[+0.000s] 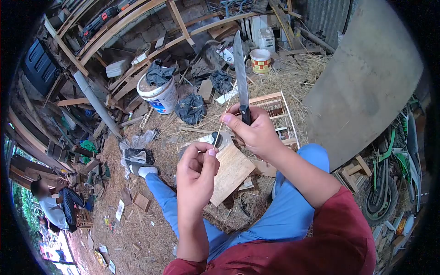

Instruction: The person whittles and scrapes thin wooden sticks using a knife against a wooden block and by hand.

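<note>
Nearly upright, the knife [240, 68] gripped by the right hand [255, 133] points top-centre; the left hand [197, 172] pinches a slanting stick [219, 131].

Just a dark red top [293, 257] with short sleeves [341, 215], plain blue pants [286, 215], kinda whitish sock [147, 171] showing too.

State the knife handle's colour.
The knife handle is black; the head view shows it best.

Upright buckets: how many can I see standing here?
2: a large white bucket, topped with black plastic, left of the knife in the right hand; and a smaller bucket with a red-and-yellow label, to the knife's right. The clutter may hide others.
</note>
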